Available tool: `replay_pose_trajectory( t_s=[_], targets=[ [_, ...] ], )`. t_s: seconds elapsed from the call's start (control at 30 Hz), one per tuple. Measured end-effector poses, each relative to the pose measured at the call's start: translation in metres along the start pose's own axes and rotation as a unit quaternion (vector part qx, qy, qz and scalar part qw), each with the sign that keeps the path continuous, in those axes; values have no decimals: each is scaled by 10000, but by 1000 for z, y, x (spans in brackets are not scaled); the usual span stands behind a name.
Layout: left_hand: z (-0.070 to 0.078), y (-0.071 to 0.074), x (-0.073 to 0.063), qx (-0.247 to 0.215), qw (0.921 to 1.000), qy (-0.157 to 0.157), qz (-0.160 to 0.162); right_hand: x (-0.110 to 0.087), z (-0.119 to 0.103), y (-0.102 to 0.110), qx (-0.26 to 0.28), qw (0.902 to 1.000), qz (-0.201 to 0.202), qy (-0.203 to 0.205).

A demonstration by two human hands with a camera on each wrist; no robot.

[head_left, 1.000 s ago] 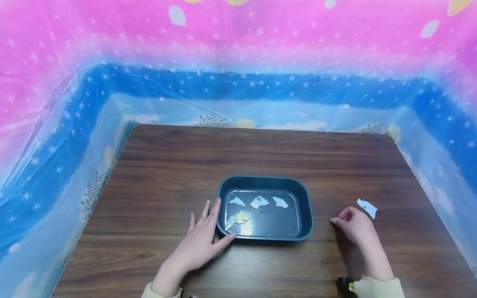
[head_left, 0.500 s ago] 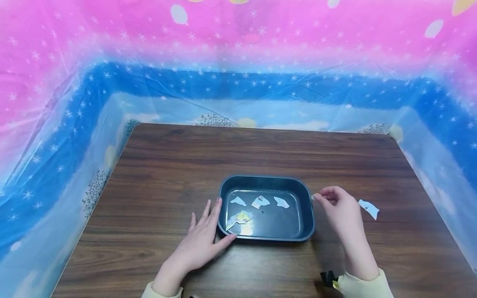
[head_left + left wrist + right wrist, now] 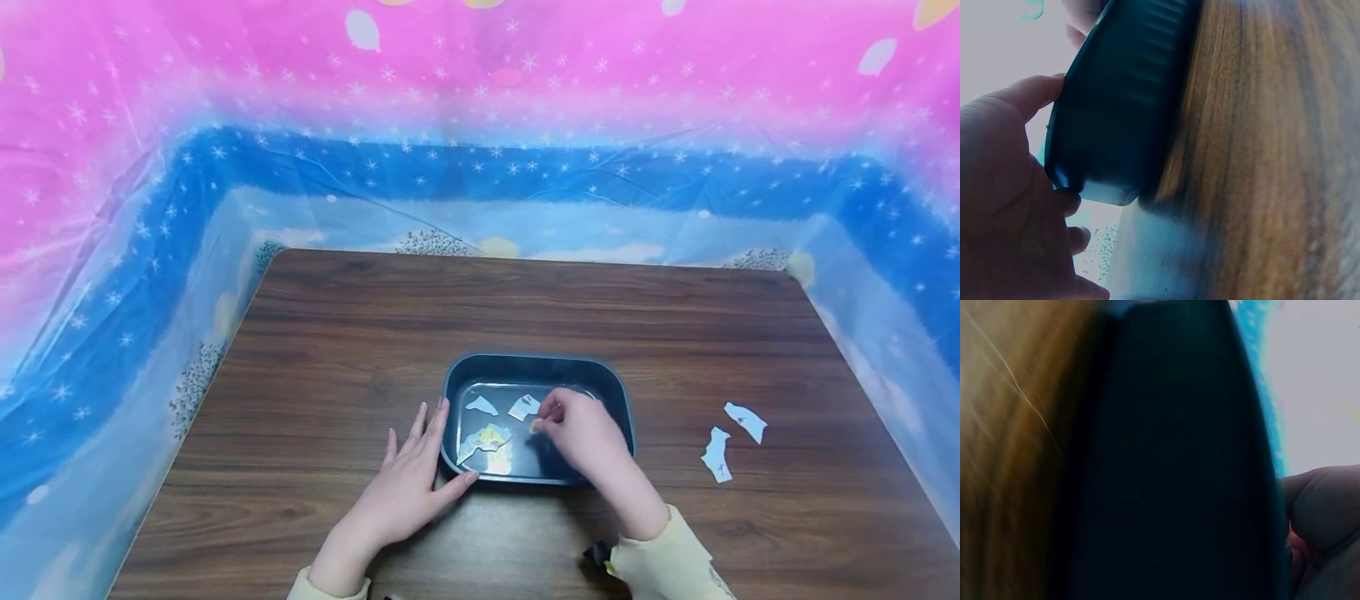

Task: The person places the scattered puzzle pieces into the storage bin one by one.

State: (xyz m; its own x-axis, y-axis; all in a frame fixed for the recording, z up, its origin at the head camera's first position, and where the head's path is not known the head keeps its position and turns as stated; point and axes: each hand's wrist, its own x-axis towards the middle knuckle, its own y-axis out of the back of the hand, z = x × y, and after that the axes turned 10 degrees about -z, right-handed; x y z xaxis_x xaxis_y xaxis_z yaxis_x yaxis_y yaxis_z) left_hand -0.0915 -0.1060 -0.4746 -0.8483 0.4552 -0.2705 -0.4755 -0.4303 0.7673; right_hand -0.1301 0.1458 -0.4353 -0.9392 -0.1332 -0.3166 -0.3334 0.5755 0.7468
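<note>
A dark blue-grey rectangular tray [image 3: 628,421] lies on the wooden table. My left hand [image 3: 405,483] rests at its left front corner, fingers spread along the side and thumb at the front rim; the left wrist view shows the thumb touching the edge of the tray [image 3: 1116,94]. Over the tray's inside, my right hand [image 3: 588,429] pinches a small scrap with some yellow [image 3: 535,426] close above the floor, mostly hidden by the fingers. Left of it lie a small pale scrap [image 3: 481,405], a printed scrap [image 3: 524,407] and a larger yellow-patterned scrap [image 3: 487,438].
Two more pale, jagged scraps lie on the table to the right, an upper scrap [image 3: 746,422] and a lower scrap [image 3: 717,456]. A black object [image 3: 598,556] sits beside the right sleeve [image 3: 667,557]. A snowflake-patterned cloth [image 3: 480,171] surrounds the table [image 3: 360,317].
My right hand has moved left from the table, across the tray's right rim and over its floor, carrying the small scrap. It now covers one scrap in the tray. The left hand stays put.
</note>
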Motion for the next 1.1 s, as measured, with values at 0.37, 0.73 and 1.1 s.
replay_pose_trajectory(
  t_s=[0.37, 0.73, 1.1],
  targets=[
    [2, 0, 0, 3, 10000, 12, -36, 9, -7, -26, -854, 9947, -564, -110],
    [4, 2, 1, -5, 10000, -60, 23, 12, -4, -29, -954, 9942, -402, -307],
    [1, 1, -1, 18, 10000, 26, -20, -5, -5, -15, -717, 9967, 378, -85]
  ],
)
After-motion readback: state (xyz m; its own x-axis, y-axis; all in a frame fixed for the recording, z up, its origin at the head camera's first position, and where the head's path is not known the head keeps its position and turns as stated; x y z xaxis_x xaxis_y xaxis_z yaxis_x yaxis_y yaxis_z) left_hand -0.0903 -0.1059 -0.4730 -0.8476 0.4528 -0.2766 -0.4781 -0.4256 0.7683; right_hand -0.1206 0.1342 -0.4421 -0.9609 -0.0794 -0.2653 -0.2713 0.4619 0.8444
